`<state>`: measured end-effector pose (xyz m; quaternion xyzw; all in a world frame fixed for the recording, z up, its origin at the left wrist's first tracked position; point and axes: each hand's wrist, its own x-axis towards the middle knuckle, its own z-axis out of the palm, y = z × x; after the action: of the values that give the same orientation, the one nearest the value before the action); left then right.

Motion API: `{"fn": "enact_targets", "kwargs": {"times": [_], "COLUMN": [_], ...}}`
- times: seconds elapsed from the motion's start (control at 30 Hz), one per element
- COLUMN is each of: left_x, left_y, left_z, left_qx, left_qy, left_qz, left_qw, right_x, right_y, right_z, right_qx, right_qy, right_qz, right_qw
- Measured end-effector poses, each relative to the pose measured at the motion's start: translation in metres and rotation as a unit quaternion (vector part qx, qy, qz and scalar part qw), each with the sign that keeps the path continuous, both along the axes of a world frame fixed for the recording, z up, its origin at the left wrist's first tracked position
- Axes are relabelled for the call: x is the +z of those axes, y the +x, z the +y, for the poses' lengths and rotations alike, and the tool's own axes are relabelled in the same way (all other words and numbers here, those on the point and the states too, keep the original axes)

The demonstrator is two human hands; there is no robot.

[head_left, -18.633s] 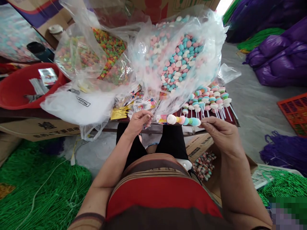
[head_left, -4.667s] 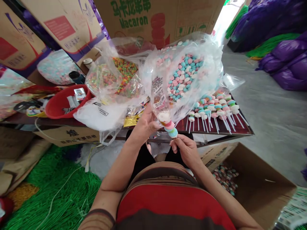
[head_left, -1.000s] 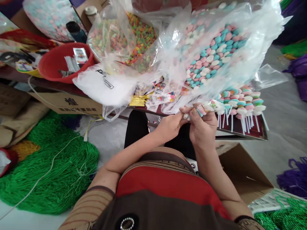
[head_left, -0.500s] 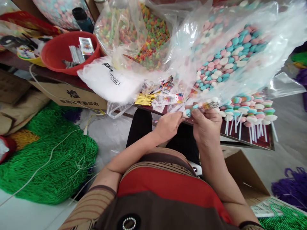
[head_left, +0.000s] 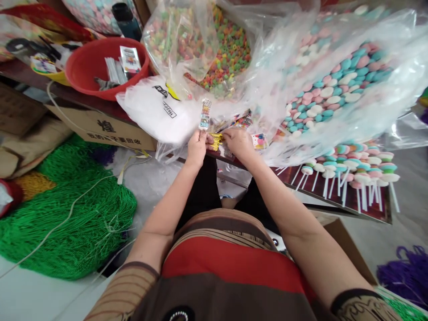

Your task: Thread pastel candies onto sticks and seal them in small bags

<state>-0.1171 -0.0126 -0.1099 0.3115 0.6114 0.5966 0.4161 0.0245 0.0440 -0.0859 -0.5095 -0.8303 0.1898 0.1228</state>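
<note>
My left hand (head_left: 197,149) is closed round the lower end of a small candy packet (head_left: 205,113), a printed clear bag with sweets inside, held upright. Beside it, a bundle of yellow twist ties (head_left: 216,141) lies at the table's front edge. My right hand (head_left: 240,141) pinches at the right end of these ties; its fingertips are partly hidden. Printed bags (head_left: 259,140) lie just right of that hand. Further right are several candy lollipops (head_left: 361,167) in pink, white and blue on white sticks.
A clear bag of ring candies (head_left: 230,49) and a big bag of pastel candies (head_left: 337,89) stand behind. Left are a red basin (head_left: 75,71) and a white plastic bag (head_left: 143,111). Green strings (head_left: 67,209) lie on the floor; a carton (head_left: 351,249) stands at the right.
The candy packet, earlier between both hands near the lollipops, has moved left and now stands upright in my left hand. My right hand has let go of it and moved left to the ties.
</note>
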Motion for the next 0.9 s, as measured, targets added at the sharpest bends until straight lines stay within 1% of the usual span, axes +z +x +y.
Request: {"fn": "enact_targets", "kwargs": {"times": [0.1, 0.2, 0.3, 0.43, 0.5, 0.57, 0.67, 0.77, 0.9], "left_x": [-0.006, -0.006, -0.003, -0.002, -0.001, -0.001, 0.000, 0.000, 0.002], "left_y": [-0.001, 0.000, 0.000, 0.000, 0.001, 0.001, 0.000, -0.003, -0.006], "left_z": [0.000, -0.002, -0.002, -0.001, -0.001, -0.001, -0.001, 0.001, 0.006], "left_qx": [0.003, -0.003, -0.006, -0.007, -0.008, -0.009, -0.010, -0.016, -0.023], "left_qy": [-0.009, -0.017, -0.029, -0.039, -0.047, -0.050, -0.047, -0.049, -0.052], "left_qz": [0.003, 0.015, 0.025, 0.035, 0.036, 0.036, 0.036, 0.022, 0.001], "left_qw": [1.000, 1.000, 0.999, 0.999, 0.998, 0.998, 0.998, 0.998, 0.998], "right_x": [-0.007, -0.010, -0.010, -0.008, -0.009, -0.011, -0.014, -0.016, -0.017], "right_y": [-0.005, -0.006, -0.010, -0.011, -0.007, 0.001, 0.016, 0.031, 0.049], "right_z": [0.003, 0.005, 0.011, 0.023, 0.026, 0.025, 0.020, 0.017, 0.025], "right_qx": [0.017, 0.027, 0.047, 0.051, 0.042, 0.048, 0.098, 0.153, 0.167], "right_qy": [0.038, 0.063, 0.073, 0.057, 0.056, 0.064, 0.073, 0.068, 0.065], "right_qz": [-0.070, -0.107, -0.126, -0.122, -0.098, -0.066, -0.036, -0.034, -0.030], "right_qw": [0.997, 0.992, 0.988, 0.990, 0.993, 0.995, 0.992, 0.985, 0.983]}}
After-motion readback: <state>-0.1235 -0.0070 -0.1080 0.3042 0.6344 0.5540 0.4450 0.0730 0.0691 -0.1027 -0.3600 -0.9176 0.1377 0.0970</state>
